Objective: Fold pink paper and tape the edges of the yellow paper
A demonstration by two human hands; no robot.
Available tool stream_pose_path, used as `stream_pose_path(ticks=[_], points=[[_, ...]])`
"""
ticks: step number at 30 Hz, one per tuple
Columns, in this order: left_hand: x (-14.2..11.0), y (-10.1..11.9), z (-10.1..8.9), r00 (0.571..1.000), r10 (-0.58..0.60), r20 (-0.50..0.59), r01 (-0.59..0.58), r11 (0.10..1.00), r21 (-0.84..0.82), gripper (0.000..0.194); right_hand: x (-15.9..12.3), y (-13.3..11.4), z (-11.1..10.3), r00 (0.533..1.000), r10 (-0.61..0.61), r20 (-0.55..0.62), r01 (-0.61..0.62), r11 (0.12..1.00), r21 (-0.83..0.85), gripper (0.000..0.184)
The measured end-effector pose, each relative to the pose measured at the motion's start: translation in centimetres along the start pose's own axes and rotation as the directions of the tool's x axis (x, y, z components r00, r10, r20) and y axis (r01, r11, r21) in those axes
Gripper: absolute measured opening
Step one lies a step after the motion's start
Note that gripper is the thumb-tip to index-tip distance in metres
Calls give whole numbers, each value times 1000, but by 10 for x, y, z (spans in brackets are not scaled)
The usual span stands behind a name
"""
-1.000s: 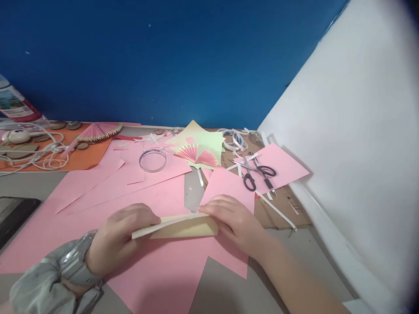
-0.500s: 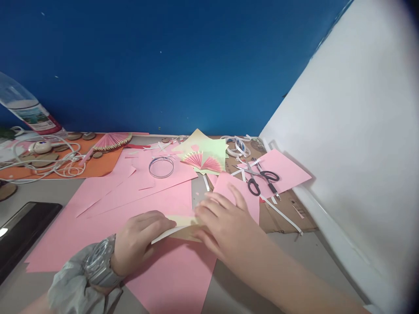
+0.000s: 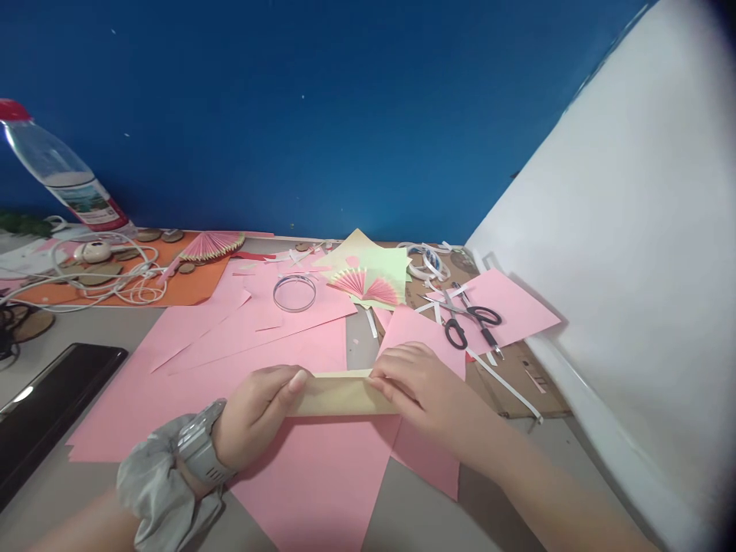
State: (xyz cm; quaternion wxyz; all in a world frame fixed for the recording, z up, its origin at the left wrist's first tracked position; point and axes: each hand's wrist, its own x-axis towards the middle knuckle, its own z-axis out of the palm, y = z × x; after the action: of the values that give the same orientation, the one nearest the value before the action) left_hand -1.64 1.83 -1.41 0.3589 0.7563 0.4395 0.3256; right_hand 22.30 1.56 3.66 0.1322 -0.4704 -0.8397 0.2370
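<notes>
Between my two hands is a folded strip of pale yellow paper (image 3: pixel 342 398), held level over the pink sheets. My left hand (image 3: pixel 260 410), with a watch and a grey scrunchie at the wrist, pinches its left end, thumb on the near face. At the right end my right hand (image 3: pixel 428 391) grips the strip between thumb and fingers. Beneath lie several overlapping pink paper sheets (image 3: pixel 310 483). Beyond them two small pleated pink fans (image 3: pixel 368 286) rest on light green and yellow paper (image 3: pixel 386 262).
Black-handled scissors (image 3: pixel 456 331) and a pen (image 3: pixel 488 337) lie on pink paper at right, over cardboard (image 3: pixel 517 383). A roll of tape (image 3: pixel 294 294) stands mid-table. Leftward are a larger pleated fan (image 3: pixel 211 246), white cables (image 3: pixel 129 287), a bottle (image 3: pixel 86 192) and a black phone-like object (image 3: pixel 63 406).
My right hand has lifted its spread fingers off the yellow paper and closed on its right end. The strip's near face has turned toward me. The view has shifted slightly left.
</notes>
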Motion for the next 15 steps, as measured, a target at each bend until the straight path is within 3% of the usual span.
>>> stream_pose_path(ticks=[3,15], points=[[1,-7,0,997,-67,40,68,997,-24,40,1,9,-4,1000,13,-21,-12,999,50,27],[9,-11,-1,965,-232,-122,223,971,-85,41,6,44,-1,985,127,-117,-87,951,297,29]])
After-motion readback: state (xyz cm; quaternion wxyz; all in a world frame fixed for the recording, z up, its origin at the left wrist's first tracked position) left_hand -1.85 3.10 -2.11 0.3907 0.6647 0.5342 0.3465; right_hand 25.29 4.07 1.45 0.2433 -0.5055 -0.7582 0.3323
